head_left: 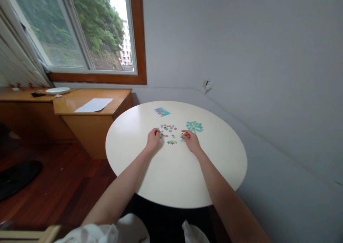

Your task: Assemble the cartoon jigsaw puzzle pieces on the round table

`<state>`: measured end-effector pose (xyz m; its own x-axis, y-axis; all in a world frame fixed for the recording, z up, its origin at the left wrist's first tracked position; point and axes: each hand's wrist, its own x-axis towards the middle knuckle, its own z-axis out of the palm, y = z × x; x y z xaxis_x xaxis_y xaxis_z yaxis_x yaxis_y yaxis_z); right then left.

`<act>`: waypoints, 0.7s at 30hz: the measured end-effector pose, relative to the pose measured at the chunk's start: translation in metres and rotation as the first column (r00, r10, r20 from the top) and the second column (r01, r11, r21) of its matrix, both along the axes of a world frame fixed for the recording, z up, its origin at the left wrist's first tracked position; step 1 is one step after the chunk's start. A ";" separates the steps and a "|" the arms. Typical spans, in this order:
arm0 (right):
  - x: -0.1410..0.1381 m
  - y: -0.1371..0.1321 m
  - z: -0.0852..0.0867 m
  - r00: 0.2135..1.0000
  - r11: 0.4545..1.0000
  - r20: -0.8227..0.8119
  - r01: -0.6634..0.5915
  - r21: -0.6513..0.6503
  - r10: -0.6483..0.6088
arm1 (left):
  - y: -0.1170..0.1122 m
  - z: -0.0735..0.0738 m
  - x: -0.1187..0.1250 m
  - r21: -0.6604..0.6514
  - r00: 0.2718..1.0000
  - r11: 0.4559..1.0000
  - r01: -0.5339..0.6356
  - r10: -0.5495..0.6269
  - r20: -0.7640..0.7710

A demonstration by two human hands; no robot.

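On the round white table (174,178) lie small colourful jigsaw puzzle pieces. My left hand (153,139) is closed in a pinch at the left edge of the pieces, a bit of teal piece showing at its fingertips. Opposite it, my right hand (191,140) has its fingers curled, partly covering a few pieces (182,137); what its fingertips grip is too small to make out. Between the hands are a yellow-green group of pieces (172,142) and a small piece (173,136). A row of mixed pink and green pieces (168,127) lies just beyond.
A pile of teal pieces (194,126) lies beyond my right hand. Near the table's far edge is a blue picture card (162,111). To the left stands a wooden desk (88,132) with a white paper (94,105) and a white plate (58,90). A wall rises behind.
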<state>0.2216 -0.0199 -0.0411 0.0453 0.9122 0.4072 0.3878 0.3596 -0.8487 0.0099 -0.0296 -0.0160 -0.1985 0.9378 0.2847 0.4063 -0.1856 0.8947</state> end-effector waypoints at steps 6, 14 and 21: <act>0.002 0.001 -0.001 0.998 1.000 -0.061 0.005 0.006 -0.004 | -0.001 0.000 0.000 -0.005 1.000 1.000 0.004 -0.005 -0.005; 0.002 0.001 0.000 0.987 0.999 -0.160 0.016 -0.036 -0.022 | -0.002 0.000 0.000 -0.005 0.999 0.999 0.035 -0.035 -0.021; 0.001 0.000 0.001 0.976 0.998 -0.216 0.013 -0.061 -0.026 | -0.001 -0.001 0.001 -0.002 0.997 0.998 0.056 -0.056 -0.047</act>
